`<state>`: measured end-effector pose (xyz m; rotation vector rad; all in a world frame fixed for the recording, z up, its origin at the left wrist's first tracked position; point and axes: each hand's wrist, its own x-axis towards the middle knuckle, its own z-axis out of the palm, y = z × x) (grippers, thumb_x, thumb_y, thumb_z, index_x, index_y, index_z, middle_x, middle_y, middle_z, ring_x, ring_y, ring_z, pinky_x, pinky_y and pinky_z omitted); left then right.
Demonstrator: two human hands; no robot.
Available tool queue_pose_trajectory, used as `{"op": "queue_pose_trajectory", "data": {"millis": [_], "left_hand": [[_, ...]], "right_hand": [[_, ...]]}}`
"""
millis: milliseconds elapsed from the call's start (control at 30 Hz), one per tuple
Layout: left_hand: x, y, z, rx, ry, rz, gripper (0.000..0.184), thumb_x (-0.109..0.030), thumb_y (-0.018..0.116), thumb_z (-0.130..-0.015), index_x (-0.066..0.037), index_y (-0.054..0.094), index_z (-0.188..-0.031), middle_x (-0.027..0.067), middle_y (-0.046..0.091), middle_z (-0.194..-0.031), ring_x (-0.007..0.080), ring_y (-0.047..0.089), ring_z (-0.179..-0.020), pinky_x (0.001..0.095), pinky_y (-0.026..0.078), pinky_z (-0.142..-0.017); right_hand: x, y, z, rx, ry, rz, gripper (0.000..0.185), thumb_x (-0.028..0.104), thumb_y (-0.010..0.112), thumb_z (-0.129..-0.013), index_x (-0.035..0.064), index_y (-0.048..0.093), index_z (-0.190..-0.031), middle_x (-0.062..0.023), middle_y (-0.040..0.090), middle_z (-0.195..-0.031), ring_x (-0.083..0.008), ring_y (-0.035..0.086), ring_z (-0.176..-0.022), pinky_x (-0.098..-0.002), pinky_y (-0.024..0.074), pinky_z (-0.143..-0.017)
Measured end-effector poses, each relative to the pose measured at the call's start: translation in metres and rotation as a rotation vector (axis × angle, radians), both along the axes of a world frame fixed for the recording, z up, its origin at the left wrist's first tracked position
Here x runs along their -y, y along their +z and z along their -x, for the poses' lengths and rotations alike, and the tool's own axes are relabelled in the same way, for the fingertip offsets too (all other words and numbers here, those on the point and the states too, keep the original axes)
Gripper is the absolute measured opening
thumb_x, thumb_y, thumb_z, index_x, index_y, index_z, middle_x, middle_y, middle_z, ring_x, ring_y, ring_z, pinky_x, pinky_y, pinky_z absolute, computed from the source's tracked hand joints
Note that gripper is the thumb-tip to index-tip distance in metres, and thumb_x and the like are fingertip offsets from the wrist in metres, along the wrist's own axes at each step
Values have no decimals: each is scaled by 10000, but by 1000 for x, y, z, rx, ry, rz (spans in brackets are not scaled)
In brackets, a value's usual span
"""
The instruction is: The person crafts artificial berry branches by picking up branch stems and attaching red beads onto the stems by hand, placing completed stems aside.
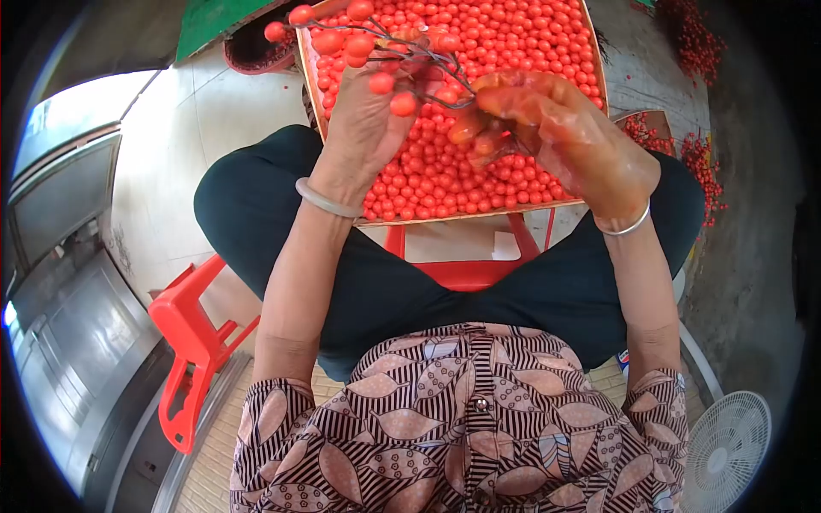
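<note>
A branch of round red berries [358,44] on thin dark stems is raised above a shallow box [462,215] full of loose red berries [522,43]. My left hand [368,115] is closed around the stems, its fingers partly hidden behind them. My right hand [564,128], in a translucent covering stained orange-red, pinches at the lower end of the same branch. Whether a loose berry is also between its fingertips cannot be made out. Both hands are over the box, in front of my knees.
Below the box is a red plastic stool [462,275]; another red stool [192,329] is at the left. Bundles of red berry stems [701,171] lie on the floor at the right. A white fan [727,445] stands at the lower right, a dark basin [256,51] at the upper left.
</note>
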<state>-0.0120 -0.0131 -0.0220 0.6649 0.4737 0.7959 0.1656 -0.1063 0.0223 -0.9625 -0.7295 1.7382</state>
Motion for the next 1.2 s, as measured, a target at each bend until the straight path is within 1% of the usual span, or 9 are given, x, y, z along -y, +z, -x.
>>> {"op": "queue_pose_trajectory", "data": {"millis": [267, 367, 567, 767, 867, 900, 967, 1000, 1200], "left_hand": [[-2, -14, -6, 27, 18, -43, 348, -286, 563, -847, -24, 536, -1076, 96, 598, -1008, 175, 574, -869, 303, 495, -728], [-4, -14, -5, -175, 98, 78, 291, -267, 560, -844, -22, 545, -1000, 75, 611, -891, 152, 570, -739, 287, 501, -636], [-3, -4, -16, -277, 111, 53, 169, -35, 557, -816, 9, 531, -978, 132, 617, -861, 131, 571, -651, 240, 495, -561], [0, 3, -14, -299, 46, 105, 217, -171, 549, -870, -8, 557, -1014, 111, 617, -788, 99, 549, -582, 218, 460, -476], [5, 14, -18, -389, 58, 112, 262, -268, 518, -895, -20, 575, -960, 72, 597, -665, 66, 476, -449, 201, 373, -361], [5, 16, -17, -398, 39, 103, 270, -281, 516, -896, -22, 579, -944, 65, 592, -647, 60, 459, -429, 199, 353, -345], [6, 21, -18, -427, 30, 105, 311, -322, 505, -899, -22, 587, -896, 45, 573, -600, 46, 415, -385, 193, 296, -312], [6, 23, -17, -426, 31, 100, 298, -310, 511, -897, -21, 586, -896, 46, 573, -599, 47, 414, -384, 194, 295, -312], [6, 19, -17, -447, 38, 30, 197, -205, 547, -875, -13, 577, -910, 59, 589, -622, 53, 419, -386, 193, 305, -321]], "right_hand": [[-8, 2, 2, 167, -158, 4, 178, 126, 523, -871, -30, 608, -884, -77, 630, -783, -114, 589, -717, -228, 470, -678], [-9, 3, 2, 382, -262, -39, 124, 80, 532, -847, -18, 608, -857, -39, 611, -742, -70, 543, -670, -206, 436, -626], [-10, 11, 3, 427, -412, 45, 164, 141, 576, -850, -19, 608, -870, -78, 638, -780, -113, 578, -717, -238, 460, -689], [-10, 8, 0, 372, -514, -25, 196, 190, 575, -860, 3, 592, -913, -69, 631, -810, -123, 586, -746, -251, 463, -702], [-10, 10, -2, 325, -509, -38, 211, 180, 510, -875, -7, 603, -843, -72, 638, -763, -109, 571, -679, -243, 463, -661], [-9, 14, -4, 252, -424, -28, 231, 199, 473, -889, 1, 591, -873, -58, 609, -767, -115, 548, -705, -275, 462, -713], [-9, 13, -3, -84, -348, -63, 210, 189, 464, -892, 8, 571, -906, -48, 572, -765, -117, 522, -704, -296, 459, -739], [-8, 12, -2, -253, -307, -79, 201, 183, 460, -893, 12, 561, -923, -43, 553, -763, -118, 508, -703, -307, 458, -752], [-1, 15, -1, -531, -209, -37, 222, 219, 439, -913, 18, 494, -990, -42, 507, -754, -133, 491, -686, -370, 463, -807]]}}
